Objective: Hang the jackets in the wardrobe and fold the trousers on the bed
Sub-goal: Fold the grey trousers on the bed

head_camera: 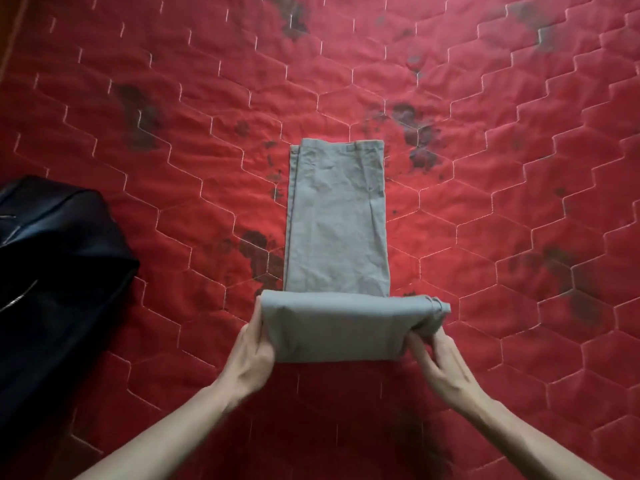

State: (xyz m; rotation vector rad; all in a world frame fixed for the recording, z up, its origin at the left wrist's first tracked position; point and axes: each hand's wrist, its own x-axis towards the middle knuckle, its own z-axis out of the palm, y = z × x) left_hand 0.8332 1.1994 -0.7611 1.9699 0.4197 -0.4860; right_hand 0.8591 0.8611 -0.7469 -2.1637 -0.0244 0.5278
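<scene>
Two bare forearms reach in from the bottom edge toward the middle of the bed (485, 168). The left hand (254, 355) grips the left end of the folded part of the trousers (336, 216), its thumb lying up along the cloth's side edge and its fingers tucked out of sight under the fold. The right hand (438, 358) pinches the right end of the same fold, with thumb and fingers curled against the bunched cloth at that corner.

The trousers lie between the hands and stretch away from the person, roughly in the middle of the bed. They are grey-green and lightly creased. The near part is turned over into a thick band that spans from one hand to the other and is wider than the rest; at its right end a small knot of gathered cloth sticks out past the fingers. Beyond the band the legs lie flat, one on the other, as a long narrow strip ending in a straight hem at the far end, the lower layer peeping out along the left edge.

The bed cover is red, quilted in a hexagon pattern, with dark blotches scattered over it. At the left edge, well apart from the trousers, lies a black jacket (52, 258) with pale zip lines.
</scene>
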